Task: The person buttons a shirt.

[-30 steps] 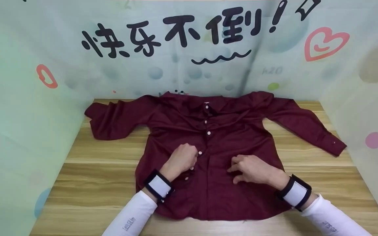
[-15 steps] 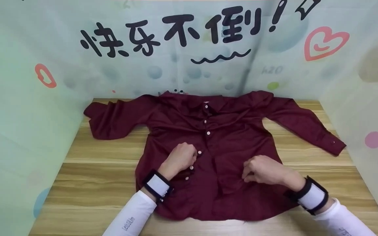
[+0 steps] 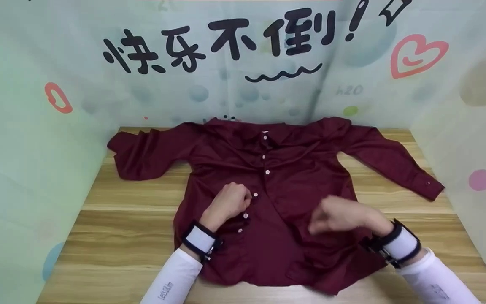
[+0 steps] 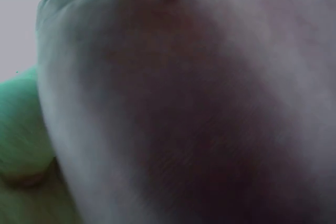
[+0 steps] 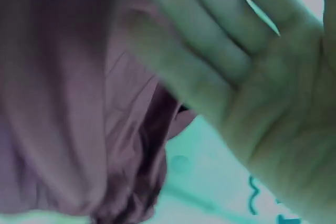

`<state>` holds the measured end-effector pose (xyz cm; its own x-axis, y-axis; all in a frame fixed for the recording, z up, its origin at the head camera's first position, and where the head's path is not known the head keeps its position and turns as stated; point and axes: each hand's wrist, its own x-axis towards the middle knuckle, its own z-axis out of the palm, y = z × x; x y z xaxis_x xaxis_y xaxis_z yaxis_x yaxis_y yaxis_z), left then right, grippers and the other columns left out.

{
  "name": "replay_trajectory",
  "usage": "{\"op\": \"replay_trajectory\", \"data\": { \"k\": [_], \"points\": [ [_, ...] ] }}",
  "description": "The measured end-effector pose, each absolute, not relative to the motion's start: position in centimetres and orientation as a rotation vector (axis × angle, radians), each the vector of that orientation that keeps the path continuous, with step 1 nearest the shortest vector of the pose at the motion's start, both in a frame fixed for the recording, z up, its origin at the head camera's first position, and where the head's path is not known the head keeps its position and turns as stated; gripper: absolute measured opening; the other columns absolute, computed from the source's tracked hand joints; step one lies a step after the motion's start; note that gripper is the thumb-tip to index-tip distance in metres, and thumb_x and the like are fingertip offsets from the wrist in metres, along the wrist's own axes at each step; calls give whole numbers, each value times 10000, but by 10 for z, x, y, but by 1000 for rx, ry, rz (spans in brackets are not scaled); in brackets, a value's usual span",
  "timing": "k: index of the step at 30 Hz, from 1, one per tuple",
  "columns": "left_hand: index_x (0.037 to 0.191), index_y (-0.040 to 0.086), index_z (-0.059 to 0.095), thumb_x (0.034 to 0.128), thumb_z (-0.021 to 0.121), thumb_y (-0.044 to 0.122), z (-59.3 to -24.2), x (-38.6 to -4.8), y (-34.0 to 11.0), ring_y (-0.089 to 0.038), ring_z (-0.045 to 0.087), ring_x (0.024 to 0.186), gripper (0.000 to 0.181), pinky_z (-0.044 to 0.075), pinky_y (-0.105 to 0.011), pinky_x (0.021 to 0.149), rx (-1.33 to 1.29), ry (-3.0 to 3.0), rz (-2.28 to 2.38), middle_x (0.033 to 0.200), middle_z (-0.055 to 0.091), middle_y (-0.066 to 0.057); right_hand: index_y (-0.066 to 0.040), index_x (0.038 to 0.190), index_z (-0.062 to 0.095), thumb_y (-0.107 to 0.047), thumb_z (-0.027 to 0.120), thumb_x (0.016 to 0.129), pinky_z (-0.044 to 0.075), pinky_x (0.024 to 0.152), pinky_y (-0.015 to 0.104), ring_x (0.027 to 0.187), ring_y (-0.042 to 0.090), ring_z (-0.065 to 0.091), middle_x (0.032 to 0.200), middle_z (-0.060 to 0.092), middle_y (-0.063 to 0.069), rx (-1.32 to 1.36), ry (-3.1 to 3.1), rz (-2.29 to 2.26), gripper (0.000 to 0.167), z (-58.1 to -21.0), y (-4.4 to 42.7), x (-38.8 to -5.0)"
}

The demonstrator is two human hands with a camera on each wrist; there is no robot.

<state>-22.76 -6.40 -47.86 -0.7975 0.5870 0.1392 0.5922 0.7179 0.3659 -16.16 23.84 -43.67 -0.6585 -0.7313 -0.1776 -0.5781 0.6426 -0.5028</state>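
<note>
Right hand [image 3: 341, 213] shifted outward — fingers [image 3: 318, 222] downward.

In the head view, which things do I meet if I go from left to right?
Red heart outline on the left wall, bent maroon sleeve, left hand, three upper white buttons, right hand, cuff of the other sleeve, pink dot on the right wall.

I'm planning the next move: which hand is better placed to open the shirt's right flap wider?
The right, I'd judge: the right hand is at that flap, though blur hides whether it grips. The left hand is farther off, curled beside the buttons.
</note>
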Motion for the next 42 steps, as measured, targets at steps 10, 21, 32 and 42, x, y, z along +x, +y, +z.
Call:
{"op": "replay_trajectory", "data": {
  "k": [10, 21, 32, 42],
  "points": [
    [878, 85, 770, 849, 673, 108, -467, -233, -69, -210, 660, 804, 104, 518, -353, 745, -893, -2854, -801, 854, 708, -19, 46, 1076, 693, -291, 614, 947, 546, 743, 374, 842, 297, 675, 922, 701, 163, -390, 2333, -1423, 370, -463, 192, -222],
    [931, 71, 759, 868, 665, 99, -461, -229, -60, -207, 646, 756, 117, 524, -338, 690, -908, -2736, -758, 826, 664, -27, 105, 1120, 631, -389, 543, 971, 534, 798, 400, 907, 312, 673, 991, 679, 223, -25, 1875, -1811, 524, -489, 146, -242],
    [908, 47, 756, 862, 682, 87, -469, -230, -56, -193, 637, 712, 96, 521, -316, 642, -994, -2624, -775, 799, 644, -26, 117, 1152, 587, -80, 642, 911, 507, 863, 407, 879, 251, 668, 1024, 656, 159, 87, 1475, -2354, 316, -499, 128, -243],
    [872, 60, 762, 852, 697, 92, -472, -231, -55, -196, 629, 679, 74, 516, -327, 620, -1011, -2587, -746, 766, 631, -16, 164, 1192, 537, -13, 647, 892, 511, 855, 396, 879, 248, 671, 1028, 656, 159, 114, 1549, -2338, 365, -504, 128, -240]
  ]
}}
